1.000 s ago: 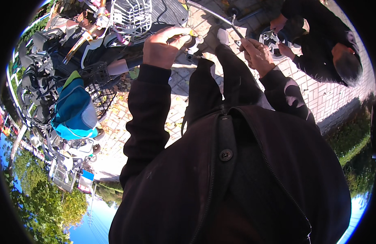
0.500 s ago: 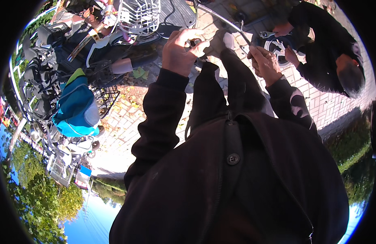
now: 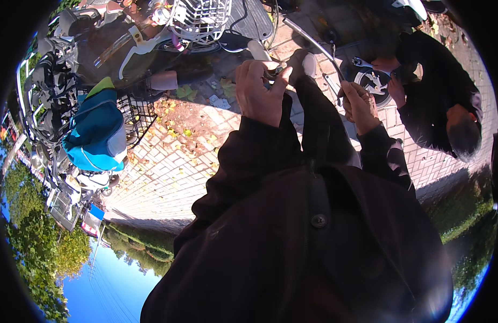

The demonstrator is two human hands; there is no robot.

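Observation:
My left hand (image 3: 260, 94) is raised in front of my legs, its thumb and fingers pinched round a small, dark, shiny metal piece (image 3: 279, 70). Too little of that piece shows to tell its kind. To the right, my right hand (image 3: 359, 107) is closed round the dark near end of a long, thin metal rod (image 3: 309, 37). The rod slants away up and to the left. A flat, pale metal strip (image 3: 332, 86) shows beside my right fingers; whether I hold it too is unclear.
At right a bent-over person (image 3: 440, 102) in dark clothes holds a silver tool (image 3: 361, 62) by a small spoked wheel (image 3: 372, 83). Parked bikes (image 3: 50, 102), a white basket (image 3: 200, 21) and a blue cover (image 3: 95, 132) are at left. Leaves lie on brick paving (image 3: 168, 161).
The view has shifted, so the bikes and basket appear farther right and the other person lower. My left hand is lower and farther right in view. Both hands keep their hold.

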